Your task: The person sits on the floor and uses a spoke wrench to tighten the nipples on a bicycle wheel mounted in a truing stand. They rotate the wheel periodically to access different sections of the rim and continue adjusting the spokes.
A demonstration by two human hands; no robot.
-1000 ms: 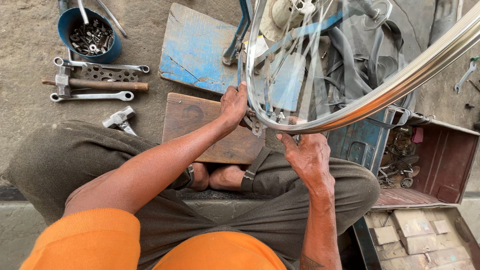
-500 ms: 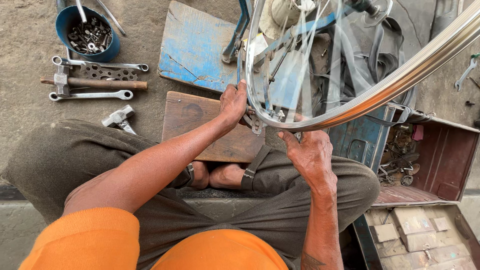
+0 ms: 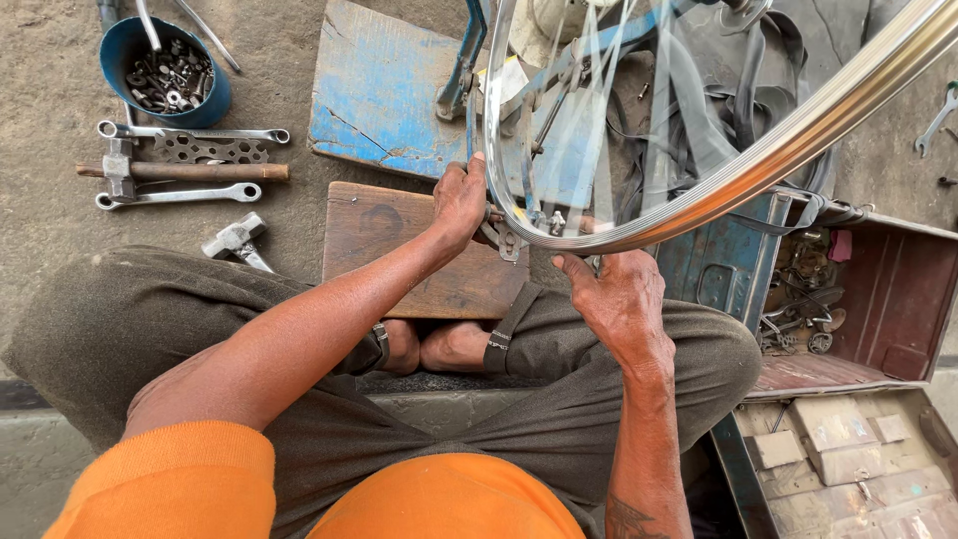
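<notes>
Sitting on gritty concrete floor (image 3: 60, 230), both hands' fingers grasping a bicycle wheel rim (image 3: 798, 135) above a wooden board (image 3: 399, 240).

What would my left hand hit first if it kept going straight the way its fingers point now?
Almost at once, the shiny wheel rim: the left hand points up the picture and already rests against its edge. Past that, probably the blue wooden board, though depth is hard to judge.
</notes>
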